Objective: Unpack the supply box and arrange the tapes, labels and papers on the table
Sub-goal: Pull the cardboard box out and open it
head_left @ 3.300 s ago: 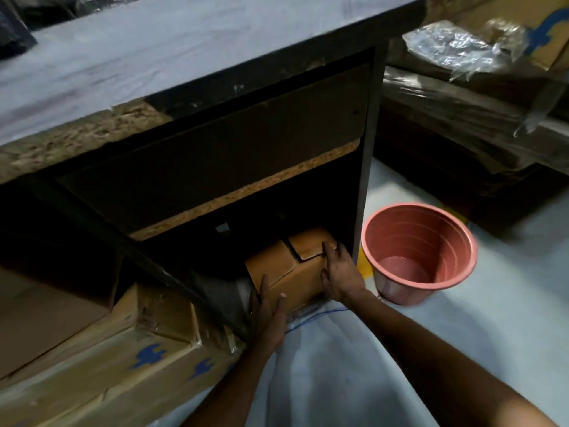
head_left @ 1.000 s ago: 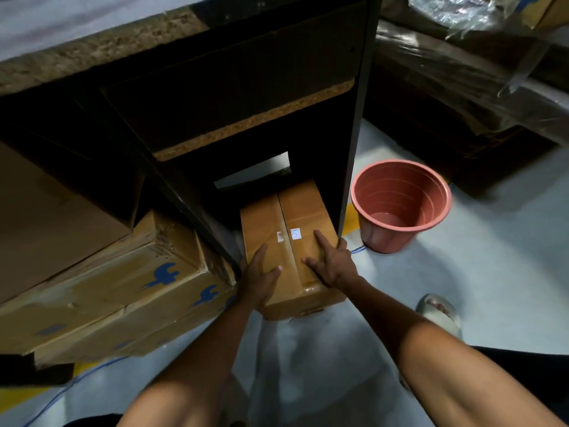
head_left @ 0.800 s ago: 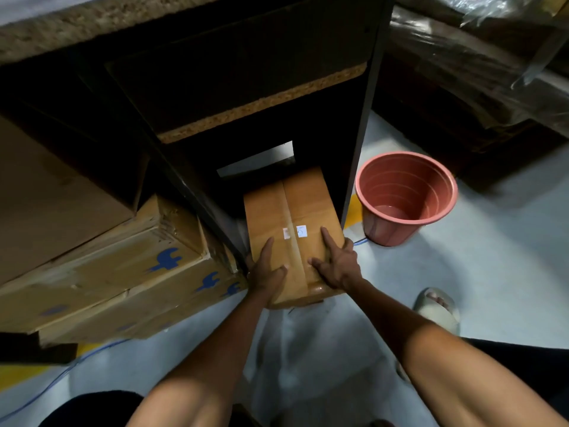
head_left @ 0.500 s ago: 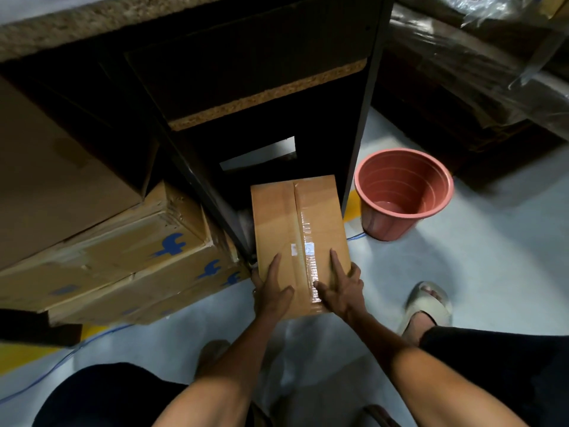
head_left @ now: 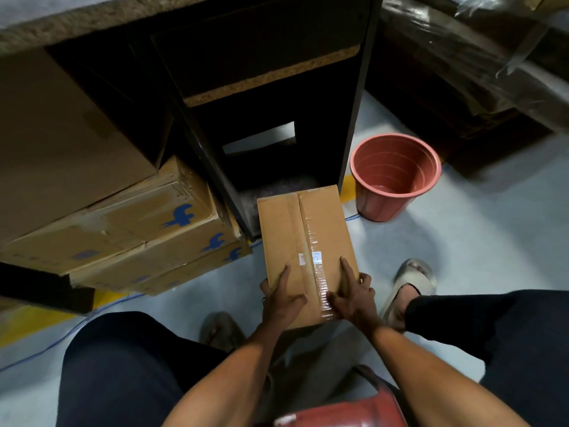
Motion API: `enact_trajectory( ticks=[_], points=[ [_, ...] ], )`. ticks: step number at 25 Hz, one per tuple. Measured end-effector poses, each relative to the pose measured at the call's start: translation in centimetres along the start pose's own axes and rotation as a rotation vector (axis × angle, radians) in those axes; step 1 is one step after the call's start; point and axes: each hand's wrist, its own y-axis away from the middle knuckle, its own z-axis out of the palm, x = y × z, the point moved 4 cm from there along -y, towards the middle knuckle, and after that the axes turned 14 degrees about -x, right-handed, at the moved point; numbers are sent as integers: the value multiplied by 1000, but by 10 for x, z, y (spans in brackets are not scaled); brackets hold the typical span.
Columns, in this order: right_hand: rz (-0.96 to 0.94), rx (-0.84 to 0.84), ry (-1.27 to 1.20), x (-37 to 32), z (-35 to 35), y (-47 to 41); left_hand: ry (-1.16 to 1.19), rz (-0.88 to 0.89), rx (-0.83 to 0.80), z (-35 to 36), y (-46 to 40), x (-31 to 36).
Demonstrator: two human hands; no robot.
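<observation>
Cardboard, taped shut along its seam, the box (head_left: 308, 254) lies flat on the floor just outside the desk's (head_left: 277, 35) dark lower opening, its far end at the opening's mouth and its near end between the person's knees. The left hand (head_left: 281, 298) grips the near left corner, fingers laid on top and thumb over the near edge; the right hand (head_left: 352, 298) holds the near right corner the same way, fingertips on the glossy tape. Trouble I'd watch for: those grips sit only at one end, so a lift from here could let the far end sag or swing into the bucket (head_left: 395, 177) close beside it. Fingers on slick tape may slide. Rising under that desk edge risks a bump too
</observation>
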Motion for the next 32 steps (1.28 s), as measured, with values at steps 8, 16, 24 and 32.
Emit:
enact_trajectory(
  ticks=[8,16,24,32],
  points=[
    [94,60,-71,-43,-24,-49,59,87,105,-33,-31,35],
    [115,116,-47,-22,-9,-39,-18,37,67,-22,-33,24],
    [270,-65,112,-20,-9,-34,-53,-23,-85,-4,-34,1],
    [234,-6,145,-22,-10,-39,-254,-25,22,17,-40,14]
  ],
)
